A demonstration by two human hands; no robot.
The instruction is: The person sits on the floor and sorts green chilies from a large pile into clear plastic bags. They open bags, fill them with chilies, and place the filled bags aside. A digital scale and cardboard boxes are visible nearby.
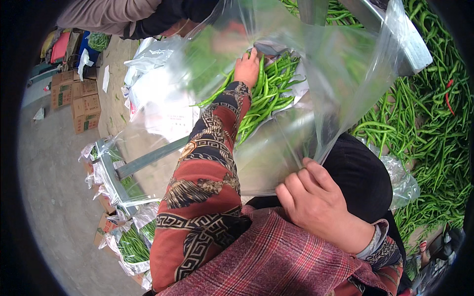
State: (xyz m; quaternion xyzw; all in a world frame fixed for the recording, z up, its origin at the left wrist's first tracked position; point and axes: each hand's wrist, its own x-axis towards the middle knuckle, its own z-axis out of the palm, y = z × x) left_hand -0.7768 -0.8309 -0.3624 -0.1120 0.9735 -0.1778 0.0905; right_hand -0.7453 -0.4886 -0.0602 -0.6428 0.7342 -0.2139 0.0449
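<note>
A pile of long green chili peppers (272,87) lies on white paper amid a large clear plastic bag or sheet (274,159). My left hand (247,68), its arm stretched forward, is at the left upper side of the pile, beside the peppers and plastic. Its fingers are partly bent, and whether they grip anything is unclear. Nearer my body, my right hand (311,196) pinches the near edge of the clear plastic between thumb and fingers. The plastic rises in folds to the right of the pile and blurs what is behind it.
A metal frame (152,157) runs beneath the plastic. Loose green chilies (437,148) cover the floor at right, below a metal beam (414,48). Cardboard boxes (85,107) stand at left; paper-lined packs of chilies (135,244) sit lower left. Another person's sleeve (111,14) is at the top.
</note>
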